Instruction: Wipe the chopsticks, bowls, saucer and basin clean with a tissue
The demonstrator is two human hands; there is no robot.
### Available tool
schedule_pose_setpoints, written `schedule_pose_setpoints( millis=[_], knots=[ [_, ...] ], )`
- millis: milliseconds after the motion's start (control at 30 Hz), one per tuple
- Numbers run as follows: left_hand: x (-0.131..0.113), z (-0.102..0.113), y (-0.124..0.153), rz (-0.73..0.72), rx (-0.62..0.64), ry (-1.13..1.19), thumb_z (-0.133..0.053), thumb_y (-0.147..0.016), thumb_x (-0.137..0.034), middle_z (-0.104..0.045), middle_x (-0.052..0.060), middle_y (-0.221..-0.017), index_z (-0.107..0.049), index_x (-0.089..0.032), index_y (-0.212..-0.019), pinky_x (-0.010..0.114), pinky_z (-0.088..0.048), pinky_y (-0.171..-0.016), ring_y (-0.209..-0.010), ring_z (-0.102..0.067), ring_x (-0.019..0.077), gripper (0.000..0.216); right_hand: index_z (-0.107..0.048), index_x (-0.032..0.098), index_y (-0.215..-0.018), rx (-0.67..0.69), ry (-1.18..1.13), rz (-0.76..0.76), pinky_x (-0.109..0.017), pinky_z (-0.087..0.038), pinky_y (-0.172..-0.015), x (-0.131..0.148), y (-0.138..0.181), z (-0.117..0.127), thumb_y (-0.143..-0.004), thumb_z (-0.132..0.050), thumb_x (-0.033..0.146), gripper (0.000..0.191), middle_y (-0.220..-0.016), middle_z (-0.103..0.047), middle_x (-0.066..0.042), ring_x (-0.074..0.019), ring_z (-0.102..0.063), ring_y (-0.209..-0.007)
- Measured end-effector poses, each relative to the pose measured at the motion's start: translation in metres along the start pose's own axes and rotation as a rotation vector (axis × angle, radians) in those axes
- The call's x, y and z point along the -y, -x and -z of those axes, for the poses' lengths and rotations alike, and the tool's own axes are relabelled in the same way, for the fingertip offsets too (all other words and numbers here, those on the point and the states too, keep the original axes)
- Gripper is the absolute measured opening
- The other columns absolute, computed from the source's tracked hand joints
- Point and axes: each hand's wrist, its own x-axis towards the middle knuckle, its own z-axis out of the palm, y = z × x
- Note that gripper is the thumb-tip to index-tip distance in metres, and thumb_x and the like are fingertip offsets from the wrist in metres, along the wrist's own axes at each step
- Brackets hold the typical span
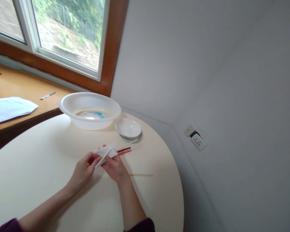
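Observation:
A folded white tissue [112, 152] is held between my two hands above the round table, wrapped partly around a pale wooden chopstick [127, 144]. The chopstick's far end sticks out toward the upper right. My left hand [86, 163] pinches the near end of the tissue. From below and the right, my right hand [114, 166] grips the tissue, its fingers partly hidden by it. Just beyond that hand lie a dark red stick [124, 149] and an orange stick [125, 152]. A second pale chopstick [142, 175] rests on the table right of my right wrist.
A large white plastic basin [74, 117] with something blue inside stands at the back of the round table [154, 199]. Small white dishes [128, 127] are stacked beside it. A desk [21, 82] with papers [9, 108] and a pen [47, 95] adjoins at left, under a window.

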Motion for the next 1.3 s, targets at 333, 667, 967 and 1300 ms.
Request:
schedule_pose_setpoints(
  millis=[333,667,967,1300],
  knots=[
    [0.009,-0.002,0.001,0.010,0.109,-0.045,-0.049,-0.073,-0.042,-0.068,0.002,-0.067,-0.065,-0.017,-0.076,0.025,-0.044,-0.058,-0.060,-0.058,0.0172,0.029,-0.065,0.018,-0.085,-0.113,0.178,0.094,-0.034,-0.048,-0.078,-0.012,-0.010,0.012,-0.059,-0.075,0.031,0.031,-0.077,-0.069,-0.002,-0.0196,-0.064,-0.080],
    [0.009,-0.002,0.004,0.025,0.126,-0.149,-0.041,-0.079,-0.045,-0.067,0.002,-0.063,-0.062,-0.021,-0.069,0.024,-0.042,-0.055,-0.057,-0.058,0.0173,0.033,-0.065,0.015,-0.075,-0.225,0.255,0.130,-0.032,-0.049,-0.072,-0.016,-0.014,0.015,-0.055,-0.077,0.033,0.029,-0.069,-0.066,-0.001,-0.0155,-0.060,-0.065],
    [0.003,0.001,0.000,0.023,0.077,-0.249,-0.037,-0.078,-0.048,-0.054,-0.002,-0.048,-0.048,-0.022,-0.054,0.025,-0.038,-0.051,-0.050,-0.051,0.0166,0.037,-0.061,0.015,-0.071,-0.370,0.187,0.197,-0.027,-0.050,-0.060,0.003,-0.013,0.031,-0.053,-0.080,0.031,0.031,-0.069,-0.064,0.000,-0.0130,-0.058,-0.062],
    [0.005,0.005,-0.003,-0.002,-0.007,-0.245,-0.036,-0.078,-0.048,-0.049,-0.003,-0.046,-0.043,-0.023,-0.053,0.025,-0.037,-0.050,-0.048,-0.048,0.0155,0.036,-0.063,0.015,-0.074,-0.619,0.063,0.407,-0.029,-0.051,-0.064,0.041,-0.007,0.061,-0.045,-0.084,0.028,0.038,-0.075,-0.068,-0.003,-0.0158,-0.062,-0.069]
  ],
)
